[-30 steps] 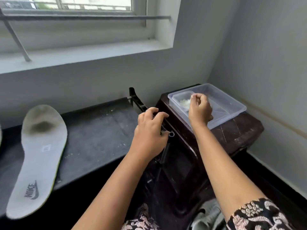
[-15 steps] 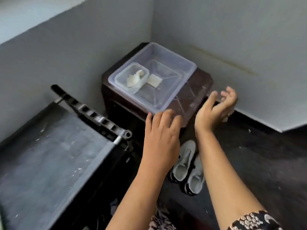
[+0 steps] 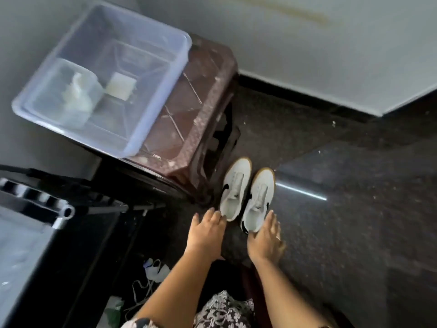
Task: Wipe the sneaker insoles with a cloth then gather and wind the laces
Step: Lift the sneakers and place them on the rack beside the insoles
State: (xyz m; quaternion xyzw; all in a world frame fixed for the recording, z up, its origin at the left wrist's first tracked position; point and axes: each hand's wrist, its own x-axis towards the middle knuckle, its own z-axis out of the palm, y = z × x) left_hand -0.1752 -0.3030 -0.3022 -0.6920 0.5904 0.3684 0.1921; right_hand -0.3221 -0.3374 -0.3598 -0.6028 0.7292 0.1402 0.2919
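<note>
I am watching the left hand (image 3: 205, 233) and right hand (image 3: 266, 241) hovering, fingers straight and spread, gripping nothing; the sneakers (image 3: 233, 192) are lying just beyond at twelve o'clock.

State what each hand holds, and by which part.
Nothing is gripped: the left hand and right hand, fingers straight, are at the heels of the sneakers.

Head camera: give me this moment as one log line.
white sneakers: side by side on floor beside brown stool | left hand: open, fingertips at one heel | right hand: open, at other heel
</note>
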